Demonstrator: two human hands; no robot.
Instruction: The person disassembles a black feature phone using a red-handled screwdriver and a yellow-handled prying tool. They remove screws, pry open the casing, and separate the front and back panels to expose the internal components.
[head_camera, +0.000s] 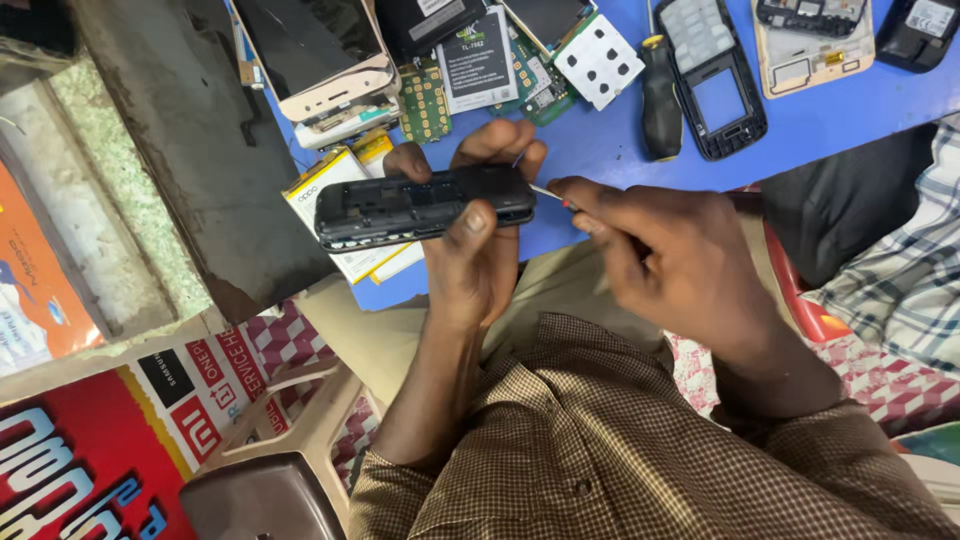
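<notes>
A checked brown shirt sleeve fills the foreground at six o'clock, nearest the head camera, both forearms rising from it toward the centre of the frame. The left hand is closed around a black phone body, thumb pressed on its near edge and fingertips curling over the far edge; the phone is held level, its long side running from nine o'clock to three o'clock, its open inside facing up, just above the near edge of the blue table. The right hand, at three o'clock from the phone, is pinched shut on a thin screwdriver, whose metal tip meets the phone's right end.

Under the phone, toward nine o'clock, lies a white and yellow battery pack. At twelve o'clock the table carries a green circuit board, a dark battery and a white keypad sheet. At eleven o'clock a gold-edged smartphone lies screen up. At one o'clock a black-handled screwdriver rests beside an empty black phone frame, with a gold phone back farther right. At seven o'clock stands a brown plastic stool; a plaid cloth shows at three o'clock.
</notes>
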